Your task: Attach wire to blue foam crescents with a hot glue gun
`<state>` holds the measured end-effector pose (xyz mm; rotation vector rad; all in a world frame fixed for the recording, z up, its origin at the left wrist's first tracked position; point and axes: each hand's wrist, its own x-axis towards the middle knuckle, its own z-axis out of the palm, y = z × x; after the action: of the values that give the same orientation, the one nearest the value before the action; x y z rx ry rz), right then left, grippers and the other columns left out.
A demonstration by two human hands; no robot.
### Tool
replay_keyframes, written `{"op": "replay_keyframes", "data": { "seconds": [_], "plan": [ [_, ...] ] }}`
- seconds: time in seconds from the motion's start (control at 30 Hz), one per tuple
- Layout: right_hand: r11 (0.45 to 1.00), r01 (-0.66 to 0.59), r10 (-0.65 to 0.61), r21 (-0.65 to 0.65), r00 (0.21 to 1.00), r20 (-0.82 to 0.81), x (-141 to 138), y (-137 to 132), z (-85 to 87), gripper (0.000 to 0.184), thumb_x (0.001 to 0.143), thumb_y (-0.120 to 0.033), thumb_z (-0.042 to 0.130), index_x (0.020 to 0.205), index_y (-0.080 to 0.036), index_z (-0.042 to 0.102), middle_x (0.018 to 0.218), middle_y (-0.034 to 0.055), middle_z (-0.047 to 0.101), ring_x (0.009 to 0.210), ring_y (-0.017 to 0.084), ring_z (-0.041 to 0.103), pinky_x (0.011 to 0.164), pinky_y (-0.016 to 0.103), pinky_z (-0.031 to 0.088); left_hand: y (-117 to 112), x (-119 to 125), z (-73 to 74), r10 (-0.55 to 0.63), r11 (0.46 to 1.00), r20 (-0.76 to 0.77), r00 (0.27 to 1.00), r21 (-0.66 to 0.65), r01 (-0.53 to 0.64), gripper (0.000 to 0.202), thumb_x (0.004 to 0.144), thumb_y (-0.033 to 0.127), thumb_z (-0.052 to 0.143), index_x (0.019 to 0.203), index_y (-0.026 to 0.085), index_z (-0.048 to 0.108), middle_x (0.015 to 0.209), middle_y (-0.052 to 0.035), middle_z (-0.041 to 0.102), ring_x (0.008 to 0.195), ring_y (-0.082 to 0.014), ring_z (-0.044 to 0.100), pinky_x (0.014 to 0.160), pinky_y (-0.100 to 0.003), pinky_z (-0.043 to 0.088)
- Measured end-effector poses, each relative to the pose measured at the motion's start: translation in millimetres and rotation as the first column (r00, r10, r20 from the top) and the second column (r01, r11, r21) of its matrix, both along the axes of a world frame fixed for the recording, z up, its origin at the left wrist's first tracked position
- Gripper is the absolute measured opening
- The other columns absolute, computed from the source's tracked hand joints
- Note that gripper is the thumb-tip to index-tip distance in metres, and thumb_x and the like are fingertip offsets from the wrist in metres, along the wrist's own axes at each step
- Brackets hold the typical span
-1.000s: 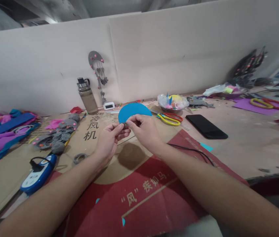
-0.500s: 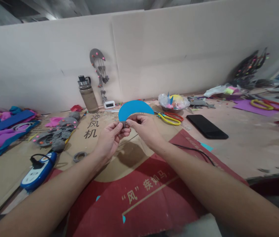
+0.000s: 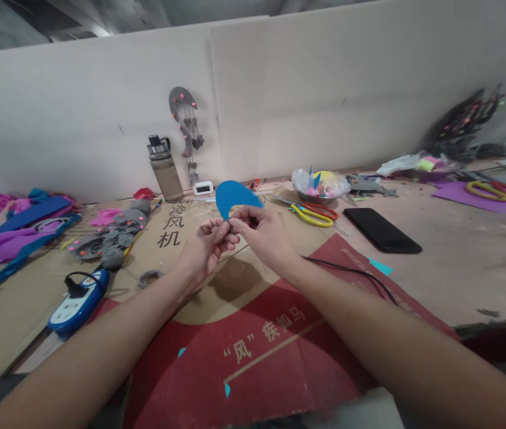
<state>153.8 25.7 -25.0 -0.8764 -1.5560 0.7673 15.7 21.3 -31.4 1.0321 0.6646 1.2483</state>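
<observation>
A blue crescent-shaped cutout (image 3: pixel 235 196), which looks like felt, stands up between my two hands above the cardboard. My left hand (image 3: pixel 217 238) pinches its lower tip between thumb and fingers. My right hand (image 3: pixel 255 229) is closed beside it, fingertips meeting the left ones at the same lower edge and fingers behind the piece. Something small and dark shows at the pinch, too small to name. Under the hands lies a flattened cardboard sheet (image 3: pixel 270 369), brown and red with printed characters.
Yellow-handled scissors (image 3: pixel 310 215) and a black phone (image 3: pixel 382 230) lie to the right. A bottle (image 3: pixel 166 176) and small clock (image 3: pixel 203 188) stand behind. On the left are a power strip (image 3: pixel 78 304), coiled cord (image 3: pixel 149 278), grey felt pieces (image 3: pixel 116 238) and colourful fabric (image 3: pixel 15 226).
The blue cutout has turned, so its face looks narrower and its right tip hangs nearer my right hand. Both hands stay together at the lower tip. The view has shifted slightly.
</observation>
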Motion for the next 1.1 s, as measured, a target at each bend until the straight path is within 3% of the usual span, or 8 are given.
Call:
{"op": "replay_keyframes", "data": {
  "seconds": [0.13,0.37,0.47,0.7,1.1],
  "plan": [
    [0.998,0.047,-0.049,0.032,0.997,0.061,-0.4,0.6,-3.2,0.015,0.079,-0.031,0.054,0.079,-0.018,0.062,0.069,-0.0001,0.060,0.063,0.011,0.050,0.059,0.024,0.040,0.9,0.6,-1.1,0.062,0.997,-0.020,0.998,-0.049,-0.063,0.012,0.071,0.018,0.071,0.078,0.009,0.066,0.067,-0.0045,0.065,0.058,-0.0078,0.061,0.051,-0.014,0.047],
    [0.995,0.062,-0.071,0.083,0.990,0.118,1.4,-3.6,2.0,0.014,0.080,-0.028,0.056,0.079,-0.017,0.065,0.072,0.0024,0.064,0.065,0.012,0.056,0.063,0.026,0.043,-6.1,6.5,-2.4,0.085,0.991,0.016,0.996,0.107,-0.086,0.010,0.067,0.019,0.073,0.073,0.014,0.067,0.075,-0.0019,0.065,0.068,-0.0095,0.060,0.063,-0.021,0.048],
    [0.989,0.075,-0.094,0.127,0.984,0.152,3.0,-4.7,3.6,0.015,0.081,-0.029,0.055,0.080,-0.018,0.066,0.076,0.0034,0.065,0.071,0.014,0.056,0.067,0.028,0.042,-8.8,6.9,-0.8,0.096,0.986,-0.027,0.995,0.141,-0.091,0.009,0.068,0.020,0.072,0.072,0.014,0.067,0.069,-0.0012,0.062,0.065,-0.0088,0.058,0.059,-0.020,0.046],
    [0.981,0.092,-0.131,0.170,0.963,0.236,3.9,-8.2,5.4,0.012,0.081,-0.026,0.055,0.081,-0.019,0.065,0.074,0.0025,0.061,0.069,0.013,0.051,0.064,0.028,0.039,-11.8,4.9,5.8,0.147,0.987,-0.070,0.987,0.078,-0.142,0.013,0.072,0.022,0.069,0.077,0.011,0.064,0.064,-0.0017,0.061,0.057,-0.0068,0.055,0.053,-0.018,0.041],
    [0.979,0.130,-0.156,0.159,0.974,0.166,4.7,-8.6,5.7,0.010,0.081,-0.026,0.054,0.078,-0.018,0.057,0.073,0.0019,0.060,0.065,0.012,0.050,0.063,0.027,0.039,-14.5,7.9,8.3,0.227,0.973,-0.105,0.968,0.067,-0.221,0.014,0.075,0.020,0.065,0.084,0.011,0.060,0.071,-0.0061,0.068,0.062,-0.0118,0.064,0.055,-0.020,0.048]
  ]
}}
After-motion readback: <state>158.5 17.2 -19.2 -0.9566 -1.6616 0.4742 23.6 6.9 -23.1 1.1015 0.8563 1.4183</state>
